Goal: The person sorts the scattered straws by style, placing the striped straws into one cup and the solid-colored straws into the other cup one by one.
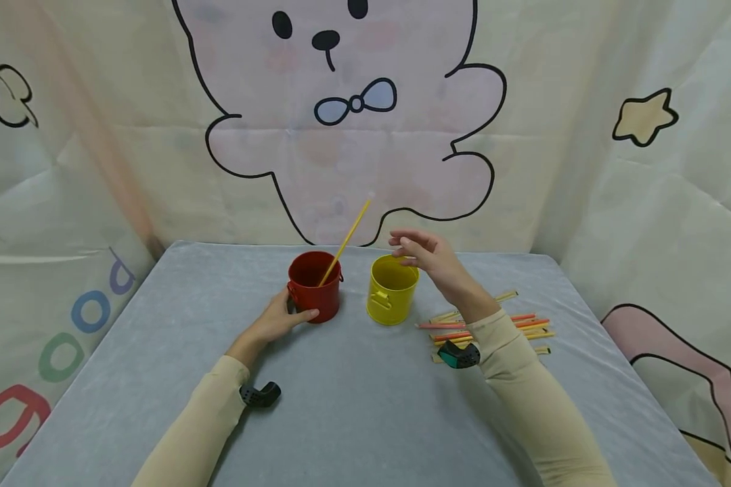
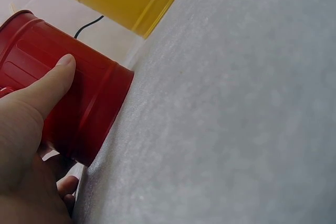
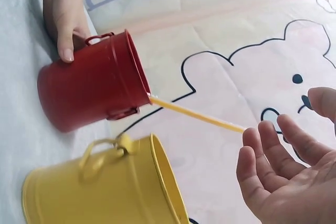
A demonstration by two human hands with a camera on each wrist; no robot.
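Note:
My left hand [image 1: 275,316] grips a small red bucket [image 1: 315,294] low on its side, its thumb across the front and the other fingers around the wall. The bucket stands upright on the table. One thin yellow stick [image 1: 345,241] leans in it and rises out over the rim to the right. To the right of it is a yellow bucket [image 1: 391,297] with a small side handle. Above that bucket's rim hovers my right hand [image 1: 434,260], its fingers relaxed and apart, with nothing in them, as the right wrist view [image 3: 294,169] also shows.
Several thin yellow and red sticks [image 1: 526,327] lie in a loose pile at the right, partly behind the right forearm. A pale blue-grey cloth [image 1: 353,419] covers the table. Behind it hangs a printed curtain [image 1: 524,189] with a cartoon bear.

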